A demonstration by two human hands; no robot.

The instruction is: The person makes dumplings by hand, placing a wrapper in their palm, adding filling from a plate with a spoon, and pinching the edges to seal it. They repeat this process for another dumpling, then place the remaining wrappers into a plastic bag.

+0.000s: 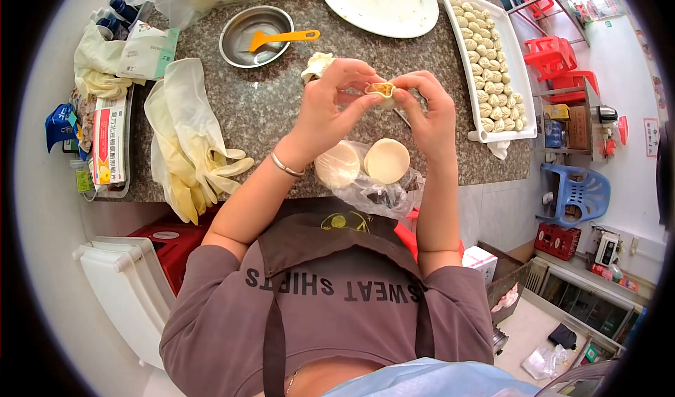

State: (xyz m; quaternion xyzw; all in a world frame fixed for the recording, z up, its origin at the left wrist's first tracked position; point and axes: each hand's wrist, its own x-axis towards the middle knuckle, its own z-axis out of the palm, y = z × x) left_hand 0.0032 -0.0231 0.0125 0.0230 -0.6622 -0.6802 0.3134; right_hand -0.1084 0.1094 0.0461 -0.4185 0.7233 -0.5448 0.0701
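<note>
Between my two hands, above the granite table, is a partly closed dumpling [382,89] with orange-yellow filling showing at its top. My left hand [337,95] pinches its left edge with thumb and fingers. From the other side, the thumb and fingertips of my right hand [426,109] press on the wrapper. Nearer my body lie two stacks of round dumpling wrappers, a right stack [387,161] and a left stack [336,164], on a clear plastic bag [376,199]. Behind my left hand sits a crumpled whitish piece [318,64], whose kind I cannot make out.
A white tray [472,135] of pleated dumplings [492,67] stands at the right. Farther back are a metal bowl [232,40] with an orange scraper [281,38] and a white plate [380,3]. Rubber gloves [186,137] and boxes [109,144] lie at the left.
</note>
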